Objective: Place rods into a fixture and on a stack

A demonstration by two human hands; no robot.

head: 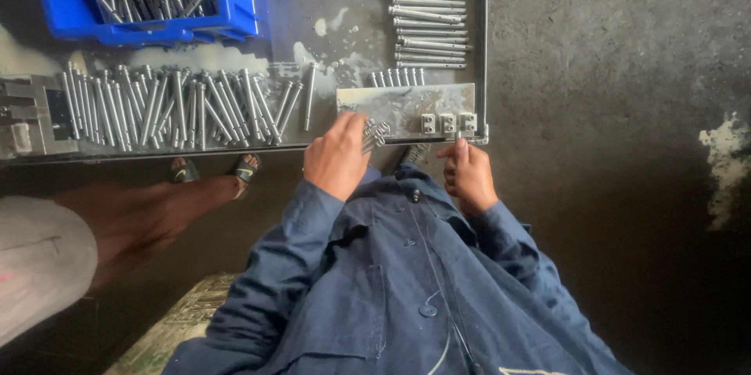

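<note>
My left hand (338,154) is closed around a small bunch of metal rods (374,134) at the near edge of the grey table (297,0). Just beyond it lies a flat metal plate (399,105) with three small square blocks (447,122) along its near right corner. My right hand (468,175) is curled at the table's edge just below those blocks, thumb up against the edge; I cannot tell whether it holds anything. Short rods (397,77) stand along the plate's far side.
A long row of metal rods (172,105) covers the table's left part. More rods (429,11) are stacked at the far right. A blue bin (235,15) of dark rods sits far left. Another person's leg (149,211) and sandalled feet are under the table.
</note>
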